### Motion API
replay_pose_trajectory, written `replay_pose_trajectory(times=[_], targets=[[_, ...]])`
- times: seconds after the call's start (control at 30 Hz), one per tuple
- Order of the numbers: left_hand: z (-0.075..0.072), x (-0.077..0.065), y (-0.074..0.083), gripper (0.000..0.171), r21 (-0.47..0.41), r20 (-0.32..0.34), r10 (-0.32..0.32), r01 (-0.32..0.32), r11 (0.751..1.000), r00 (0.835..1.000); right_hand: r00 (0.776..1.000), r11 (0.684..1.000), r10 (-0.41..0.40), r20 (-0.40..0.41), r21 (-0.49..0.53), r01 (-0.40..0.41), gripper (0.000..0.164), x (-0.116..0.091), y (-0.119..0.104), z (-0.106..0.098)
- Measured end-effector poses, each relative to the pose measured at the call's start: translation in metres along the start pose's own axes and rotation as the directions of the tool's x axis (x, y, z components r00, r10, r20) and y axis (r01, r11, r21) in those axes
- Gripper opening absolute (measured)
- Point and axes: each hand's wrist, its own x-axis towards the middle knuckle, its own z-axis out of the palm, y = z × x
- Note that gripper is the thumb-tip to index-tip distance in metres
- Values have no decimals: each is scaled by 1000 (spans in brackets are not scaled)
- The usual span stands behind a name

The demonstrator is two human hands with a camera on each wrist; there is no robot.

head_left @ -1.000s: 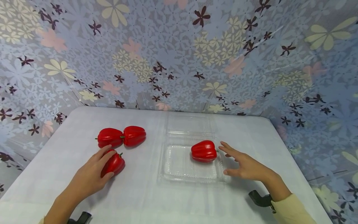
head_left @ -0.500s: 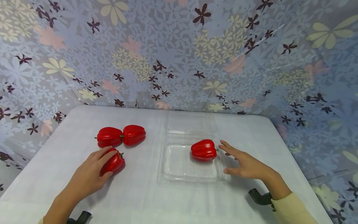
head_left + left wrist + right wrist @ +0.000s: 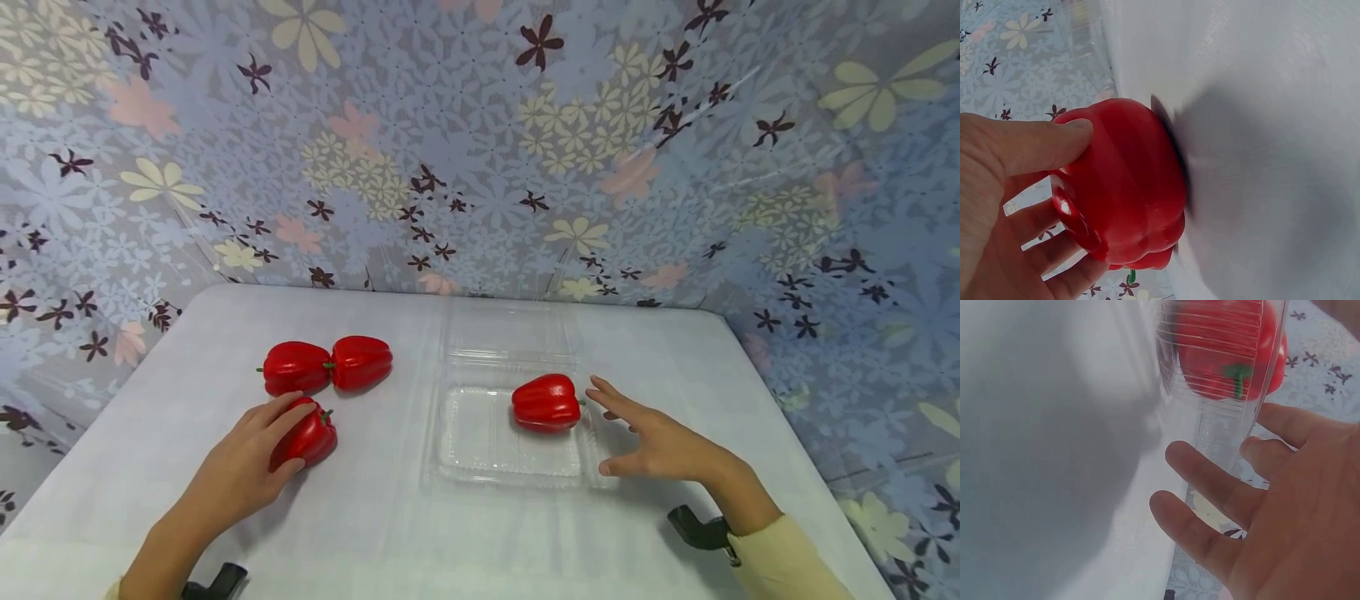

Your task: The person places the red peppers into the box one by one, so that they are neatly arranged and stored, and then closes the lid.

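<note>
My left hand holds a red bell pepper that rests on the table at the left. In the left wrist view the thumb lies over one side of this bell pepper, the fingers reaching round the other. To the right stands a clear plastic clamshell container, lid folded back, with another red bell pepper lying on its side in the right part. My right hand is spread beside the container's right edge and holds nothing; the right wrist view shows its fingertips close to the clear wall.
Two more red bell peppers, one touching the other, lie behind the left hand. The table has a white cover. Floral cloth rises behind it and at the sides. Dark camera mounts sit by the wrists.
</note>
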Motion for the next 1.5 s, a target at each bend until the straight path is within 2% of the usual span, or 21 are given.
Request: replay_pose_trajectory(times=[0.67,0.77,0.97,1.27,1.5], targets=[[0,1,-1,85,-23,-5,3,-3,1000,1000,1000,1000,-2,14,13,2,100,1,1,-2],[0,0,0,84,-36,-20,19,-19,999,1000,1000,1000,-10,10,8,10,100,2,1,-1],[-4,2,5,84,-62,-82,89,-95,994,993,1000,1000,-23,4,2,23,101,1,2,-1],[-6,3,7,84,-79,-100,98,-107,991,990,1000,1000,-23,6,1,23,101,1,2,0],[-13,7,14,83,-65,-135,159,-168,984,978,1000,1000,-22,7,0,22,100,1,2,1]])
